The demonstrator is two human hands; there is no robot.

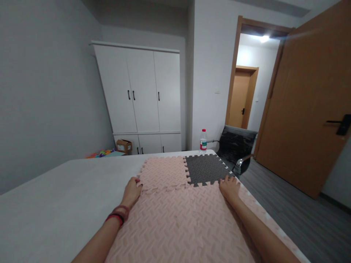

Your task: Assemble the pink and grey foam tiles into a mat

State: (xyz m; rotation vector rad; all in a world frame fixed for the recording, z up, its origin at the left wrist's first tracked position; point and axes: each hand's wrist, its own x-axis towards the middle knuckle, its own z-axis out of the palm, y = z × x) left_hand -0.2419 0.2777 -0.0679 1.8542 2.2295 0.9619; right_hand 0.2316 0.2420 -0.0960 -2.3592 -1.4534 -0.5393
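Observation:
Pink foam puzzle mats [181, 219] lie joined on a grey bed surface [68, 197], with a dark grey foam mat [205, 168] locked in at the far right. My left hand [132, 191] rests at the left edge of the mats, where two pink tiles meet, fingers curled down onto the seam. My right hand [229, 187] presses flat on the seam between the near pink mat and the dark grey mat, fingers spread. A red and dark band circles my left wrist.
A water bottle [203, 140] stands at the bed's far edge. Behind are a white wardrobe [142, 98], a cardboard box [124, 145] and colourful toys [100, 153]. A black chair [237, 148] sits right of the bed, near an open wooden door [309, 109].

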